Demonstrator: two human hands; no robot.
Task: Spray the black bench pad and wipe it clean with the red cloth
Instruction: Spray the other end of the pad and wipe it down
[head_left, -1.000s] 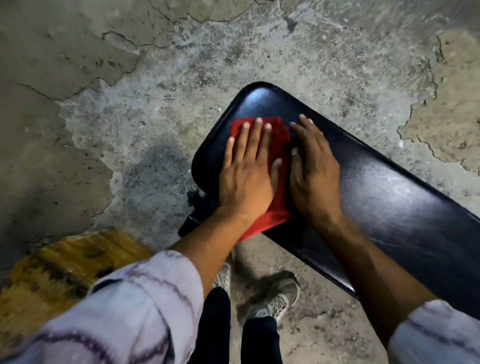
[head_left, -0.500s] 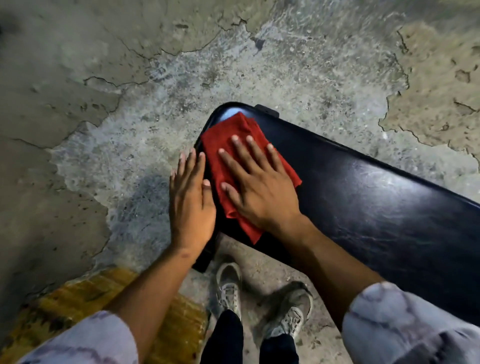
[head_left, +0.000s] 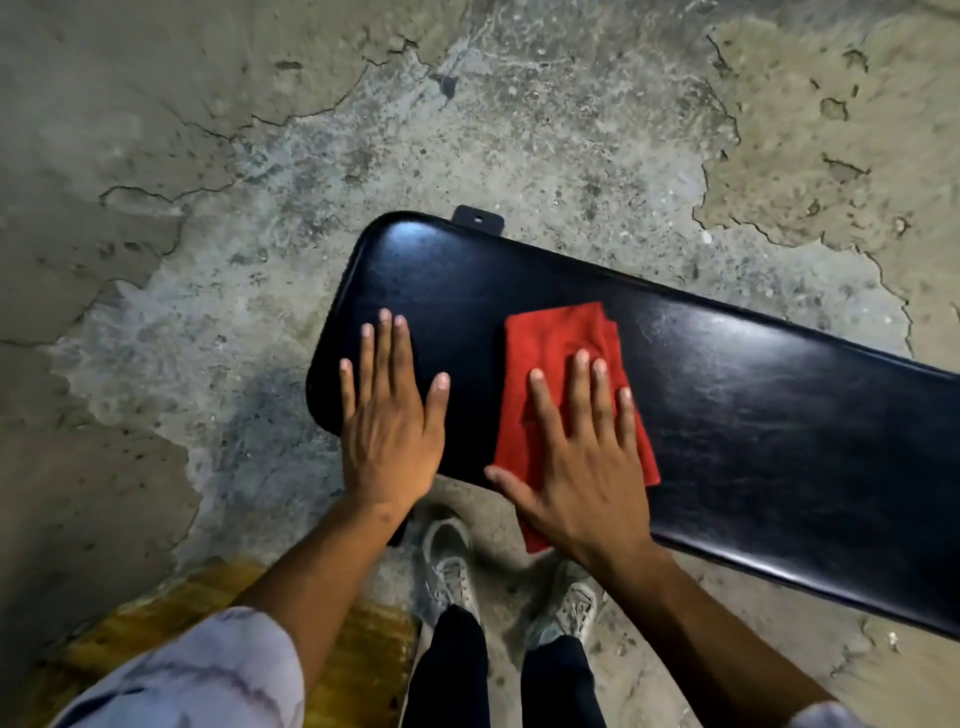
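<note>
The black bench pad (head_left: 753, 415) runs from the middle of the view to the right edge, glossy and rounded at its left end. A folded red cloth (head_left: 556, 353) lies flat on it, its near edge hanging over the pad's front side. My right hand (head_left: 582, 462) presses flat on the cloth with fingers spread. My left hand (head_left: 389, 410) rests palm down on the bare pad near its left end, to the left of the cloth and apart from it. No spray bottle is in view.
Cracked, patchy concrete floor (head_left: 467, 130) surrounds the bench. A yellow mat (head_left: 218, 613) lies at the lower left beside my feet in grey shoes (head_left: 452, 566). A black bracket (head_left: 478, 218) sticks out behind the pad's far edge.
The cloth passed from under my left hand to under my right, which has slid it right along the pad, away from the end. My left hand has moved onto the pad's left end.
</note>
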